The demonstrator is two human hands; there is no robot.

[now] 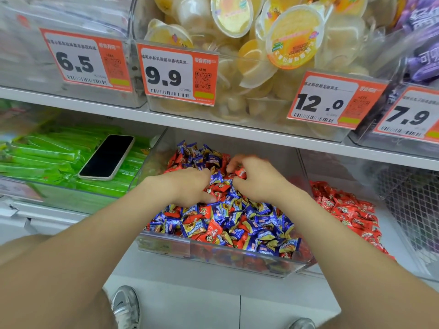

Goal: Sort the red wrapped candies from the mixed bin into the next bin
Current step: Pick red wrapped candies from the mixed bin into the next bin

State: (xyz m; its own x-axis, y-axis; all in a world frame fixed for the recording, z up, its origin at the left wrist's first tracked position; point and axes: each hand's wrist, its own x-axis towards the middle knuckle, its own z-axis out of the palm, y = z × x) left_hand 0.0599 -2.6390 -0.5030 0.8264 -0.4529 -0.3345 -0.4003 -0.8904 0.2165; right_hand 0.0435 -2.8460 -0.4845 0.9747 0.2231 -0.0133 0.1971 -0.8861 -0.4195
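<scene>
Red candy sits pinched in my right hand over mixed bin; next bin lies to the right, so right hand is nearer. Left hand digs curled into pile, grip unclear. Tags above read 6.5, 9.9, 12.0, 7.9; print on pile unreadable.

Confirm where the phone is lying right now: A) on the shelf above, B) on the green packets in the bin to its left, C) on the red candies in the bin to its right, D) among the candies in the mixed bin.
B: the phone rests on top of the green packets, in the bin left of the mixed bin.
</scene>
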